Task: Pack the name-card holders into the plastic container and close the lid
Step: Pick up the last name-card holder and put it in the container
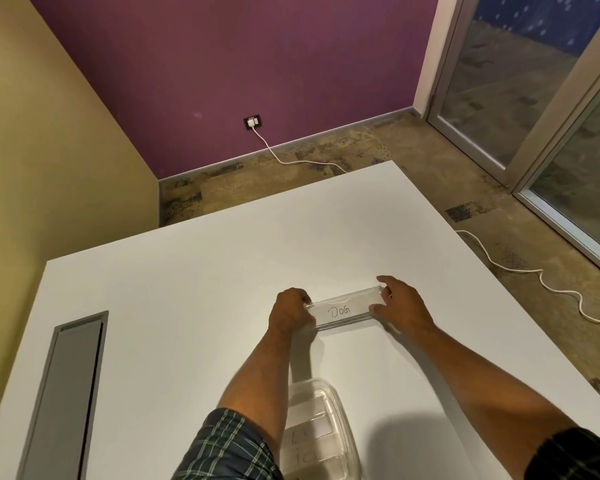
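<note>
I had my left hand (293,311) and right hand (400,308) each pinching an end of the clear name-card holder (343,311) marked "Dog", out on the white table (187,289). The plastic container (317,431) sat open nearer me, seemingly with cards already inside. This was a packing step; next I needed to carry the holder back and lay it in flat.

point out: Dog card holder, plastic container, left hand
Dog card holder (342,311), head view, on the handwritten card face.
Plastic container (340,415), head view, on its right rim.
Left hand (289,308), head view, back of hand.
</note>
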Action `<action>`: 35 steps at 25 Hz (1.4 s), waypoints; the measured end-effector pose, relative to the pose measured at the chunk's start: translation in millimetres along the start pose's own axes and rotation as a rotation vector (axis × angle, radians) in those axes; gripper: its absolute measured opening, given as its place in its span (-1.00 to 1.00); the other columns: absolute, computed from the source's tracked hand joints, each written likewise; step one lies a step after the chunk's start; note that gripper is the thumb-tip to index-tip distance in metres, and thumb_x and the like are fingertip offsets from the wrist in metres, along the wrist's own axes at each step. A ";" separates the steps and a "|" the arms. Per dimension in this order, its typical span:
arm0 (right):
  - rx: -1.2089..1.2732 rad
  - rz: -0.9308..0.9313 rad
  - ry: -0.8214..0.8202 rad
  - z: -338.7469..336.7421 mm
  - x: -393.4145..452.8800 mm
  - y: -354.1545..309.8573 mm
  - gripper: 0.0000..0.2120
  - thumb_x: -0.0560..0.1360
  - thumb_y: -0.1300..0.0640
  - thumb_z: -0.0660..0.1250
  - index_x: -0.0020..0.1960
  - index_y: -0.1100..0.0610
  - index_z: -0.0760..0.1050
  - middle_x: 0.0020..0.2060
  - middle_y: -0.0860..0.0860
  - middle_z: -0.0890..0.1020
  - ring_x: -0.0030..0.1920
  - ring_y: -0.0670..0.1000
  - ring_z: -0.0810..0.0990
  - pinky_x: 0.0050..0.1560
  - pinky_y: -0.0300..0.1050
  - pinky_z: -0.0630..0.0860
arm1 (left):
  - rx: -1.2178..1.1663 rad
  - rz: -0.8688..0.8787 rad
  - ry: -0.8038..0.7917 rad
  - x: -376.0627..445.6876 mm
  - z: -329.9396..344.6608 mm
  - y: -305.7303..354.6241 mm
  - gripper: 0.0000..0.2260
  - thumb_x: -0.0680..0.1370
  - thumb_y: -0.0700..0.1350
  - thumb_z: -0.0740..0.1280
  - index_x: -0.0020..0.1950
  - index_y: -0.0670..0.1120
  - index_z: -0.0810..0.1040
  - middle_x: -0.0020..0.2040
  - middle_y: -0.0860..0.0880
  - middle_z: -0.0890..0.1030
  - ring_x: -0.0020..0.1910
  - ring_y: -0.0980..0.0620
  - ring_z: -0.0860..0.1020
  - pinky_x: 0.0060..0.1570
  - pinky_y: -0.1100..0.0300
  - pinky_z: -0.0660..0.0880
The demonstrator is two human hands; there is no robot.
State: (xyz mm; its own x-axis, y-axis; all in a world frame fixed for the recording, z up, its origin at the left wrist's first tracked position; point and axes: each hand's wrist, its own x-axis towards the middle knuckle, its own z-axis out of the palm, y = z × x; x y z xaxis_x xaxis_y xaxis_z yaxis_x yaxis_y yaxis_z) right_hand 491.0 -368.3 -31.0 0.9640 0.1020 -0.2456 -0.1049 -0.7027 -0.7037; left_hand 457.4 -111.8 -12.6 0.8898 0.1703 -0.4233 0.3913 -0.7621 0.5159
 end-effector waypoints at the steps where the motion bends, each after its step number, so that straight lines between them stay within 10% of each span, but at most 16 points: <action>1: -0.009 -0.018 -0.065 -4.4 -8.5 -4.3 -0.30 0.30 0.15 0.59 0.40 0.05 0.46 0.03 -0.03 0.57 0.02 -0.04 0.57 -0.06 -0.34 0.47 | -0.010 -0.001 -0.015 -9.1 -9.0 -2.7 -0.67 0.24 -0.22 0.58 -0.02 -0.10 0.67 -0.07 -0.02 0.65 -0.06 -0.01 0.61 -0.16 0.25 0.47; 10: -0.805 -0.518 -0.392 -31.2 -67.9 -110.1 -0.40 0.26 -0.42 0.46 0.18 -0.14 0.50 -0.02 -0.15 0.51 -0.02 -0.02 0.57 -0.14 -0.12 0.37 | -0.146 -0.083 -0.215 -102.8 -114.8 -39.7 -0.73 0.29 -0.36 0.61 -0.20 -0.18 0.56 -0.30 -0.11 0.65 -0.21 -0.06 0.69 -0.20 0.23 0.63; 21: -0.475 -0.746 -0.673 15.4 -160.7 -86.8 -0.54 0.26 -0.31 0.53 -0.04 -0.03 0.53 -0.17 -0.17 0.60 -0.14 -0.11 0.55 -0.06 0.00 0.55 | 0.044 -0.246 -0.682 -200.1 -91.9 -92.2 -0.69 0.31 -0.27 0.63 -0.14 -0.11 0.53 -0.08 -0.15 0.49 -0.12 -0.07 0.52 0.08 -0.01 0.63; 30: -0.769 -0.823 -0.586 48.9 -196.0 -81.8 -0.56 0.26 -0.25 0.49 -0.04 -0.01 0.47 -0.11 -0.11 0.61 -0.13 0.03 0.56 -0.11 -0.08 0.43 | 0.206 -0.198 -0.579 -235.2 -45.4 -94.9 -0.83 0.39 -0.36 0.51 -0.08 -0.21 0.62 -0.26 -0.06 0.66 -0.22 -0.04 0.58 -0.55 0.37 0.45; 35: -1.083 -0.925 -0.589 70.2 -202.0 -80.4 -0.53 0.35 -0.20 0.44 0.14 0.02 0.45 0.05 -0.02 0.64 0.00 0.10 0.63 0.14 -0.03 0.39 | 0.568 -0.041 -0.331 -242.6 -16.3 -103.9 -0.64 0.33 -0.09 0.58 0.11 -0.03 0.66 0.05 -0.04 0.64 0.03 -0.07 0.63 -0.09 0.15 0.53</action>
State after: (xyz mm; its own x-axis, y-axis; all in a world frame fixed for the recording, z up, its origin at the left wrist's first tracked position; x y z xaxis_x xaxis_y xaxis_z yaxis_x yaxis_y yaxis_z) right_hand 287.5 -283.0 28.3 0.3326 0.8476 -0.4135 0.9288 -0.3704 -0.0121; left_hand 204.7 -63.8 48.6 0.7221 0.0745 -0.6877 0.1584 -0.9856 0.0596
